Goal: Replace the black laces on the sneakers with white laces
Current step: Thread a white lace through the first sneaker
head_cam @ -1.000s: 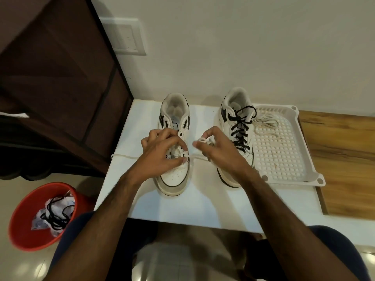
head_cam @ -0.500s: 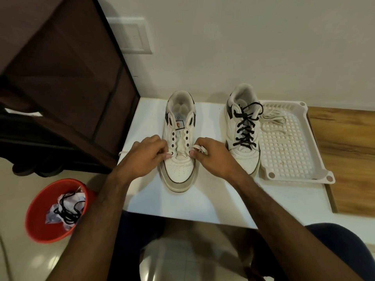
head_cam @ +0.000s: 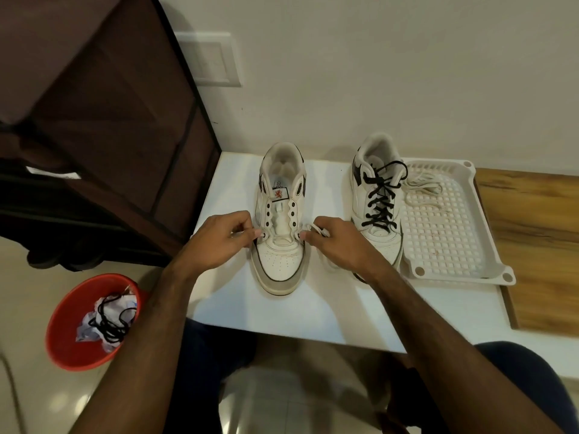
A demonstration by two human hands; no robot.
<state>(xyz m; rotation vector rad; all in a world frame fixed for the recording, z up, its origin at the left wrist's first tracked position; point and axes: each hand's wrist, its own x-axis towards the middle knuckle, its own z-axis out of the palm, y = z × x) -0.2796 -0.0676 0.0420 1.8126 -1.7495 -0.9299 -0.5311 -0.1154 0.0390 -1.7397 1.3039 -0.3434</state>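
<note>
Two white sneakers stand on a white table (head_cam: 313, 308). The left sneaker (head_cam: 280, 255) has bare eyelets and no black lace. My left hand (head_cam: 219, 242) pinches one end of a white lace at its lowest left eyelet. My right hand (head_cam: 336, 242) pinches the other end (head_cam: 317, 229) at the lowest right eyelet. The right sneaker (head_cam: 374, 195) keeps its black laces (head_cam: 380, 198). A second white lace (head_cam: 421, 186) lies in the white tray.
A white perforated tray (head_cam: 445, 242) sits right of the sneakers, partly on a wooden board (head_cam: 539, 239). A red bin (head_cam: 91, 321) on the floor at the left holds a black lace and crumpled paper. A brown fabric cabinet (head_cam: 103, 120) stands at the left.
My hands have come apart from over the tongue and dropped to the lowest eyelets, one on each side of the left sneaker. The view has shifted slightly.
</note>
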